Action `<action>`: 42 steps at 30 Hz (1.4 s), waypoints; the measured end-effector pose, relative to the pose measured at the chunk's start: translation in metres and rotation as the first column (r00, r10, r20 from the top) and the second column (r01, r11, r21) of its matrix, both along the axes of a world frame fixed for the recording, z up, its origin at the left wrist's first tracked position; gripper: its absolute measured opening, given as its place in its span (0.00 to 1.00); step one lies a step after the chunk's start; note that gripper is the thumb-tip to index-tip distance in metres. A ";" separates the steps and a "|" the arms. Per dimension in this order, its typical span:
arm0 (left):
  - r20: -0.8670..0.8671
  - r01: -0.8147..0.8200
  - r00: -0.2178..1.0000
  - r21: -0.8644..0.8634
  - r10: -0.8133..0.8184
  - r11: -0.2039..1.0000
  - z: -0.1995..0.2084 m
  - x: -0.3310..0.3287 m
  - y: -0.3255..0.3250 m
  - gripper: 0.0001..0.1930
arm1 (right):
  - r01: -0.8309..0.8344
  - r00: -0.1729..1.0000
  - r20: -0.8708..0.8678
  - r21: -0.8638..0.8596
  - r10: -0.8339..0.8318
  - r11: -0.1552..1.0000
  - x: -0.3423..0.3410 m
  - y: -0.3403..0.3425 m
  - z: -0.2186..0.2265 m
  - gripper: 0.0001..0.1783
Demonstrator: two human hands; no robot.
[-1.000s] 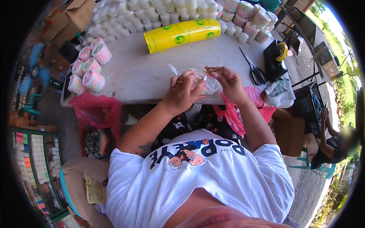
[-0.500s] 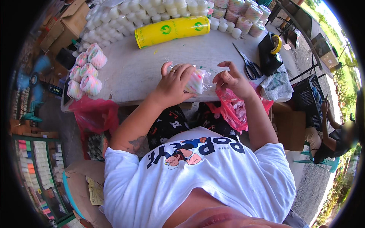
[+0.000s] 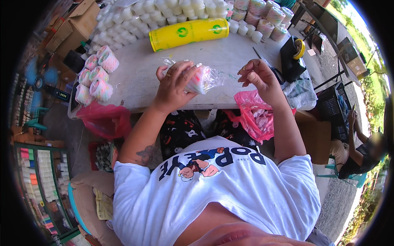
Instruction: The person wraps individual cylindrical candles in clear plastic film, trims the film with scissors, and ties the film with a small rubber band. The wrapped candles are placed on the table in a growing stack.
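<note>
At the left of the tabletop (image 3: 135,96), a small cluster of pastel rolls (image 3: 98,74) sits without any wrapping that I can make out, so these look like ones left to do; a pink bag (image 3: 104,121) hangs off the near edge below them. White rolls (image 3: 137,21) are heaped along the far side, their part in the work unclear. Toward the middle, the left hand (image 3: 174,84) is curled firmly around one pastel roll (image 3: 198,82), held above the near part of the tabletop. Clear plastic (image 3: 213,78) covers it but sticks out loosely at its right end, so this piece seems partly wrapped, its ends not yet neatly closed. Beyond it lies a fat yellow roll (image 3: 188,35). Farther right, the right hand (image 3: 262,78) hovers apart from the plastic, half open with fingers bent, apparently empty; a second pink bag (image 3: 260,119) hangs at the near edge below. At the far right, stacked pastel rolls (image 3: 266,27) look glossy, perhaps finished, though I cannot tell for sure.
</note>
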State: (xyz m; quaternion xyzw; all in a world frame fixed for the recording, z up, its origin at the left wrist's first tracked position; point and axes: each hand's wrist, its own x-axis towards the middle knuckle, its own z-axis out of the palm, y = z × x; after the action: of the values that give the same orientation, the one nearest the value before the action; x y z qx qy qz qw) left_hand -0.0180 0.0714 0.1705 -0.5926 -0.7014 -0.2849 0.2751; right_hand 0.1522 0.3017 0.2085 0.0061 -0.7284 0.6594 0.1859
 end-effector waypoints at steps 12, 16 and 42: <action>-0.429 0.068 0.903 0.200 0.025 0.977 0.012 0.002 0.003 0.22 | -0.390 0.738 0.265 -0.582 0.620 0.713 -0.028 -0.033 -0.025 0.26; -0.408 0.050 0.912 0.200 0.037 0.978 0.015 0.003 0.004 0.25 | -0.391 0.817 0.209 -0.484 0.537 0.783 -0.027 -0.033 -0.030 0.17; 0.801 0.523 -0.564 0.535 -0.200 0.664 -0.010 0.005 -0.022 0.46 | -0.360 0.906 0.147 0.763 0.397 0.537 -0.021 -0.050 0.073 0.11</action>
State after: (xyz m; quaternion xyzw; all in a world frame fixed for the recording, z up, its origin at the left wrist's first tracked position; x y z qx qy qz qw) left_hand -0.0128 0.0494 0.1601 -0.3511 -0.3307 -0.6358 -0.6026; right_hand 0.1313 0.2516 0.2811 0.2569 -0.9165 0.3049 0.0339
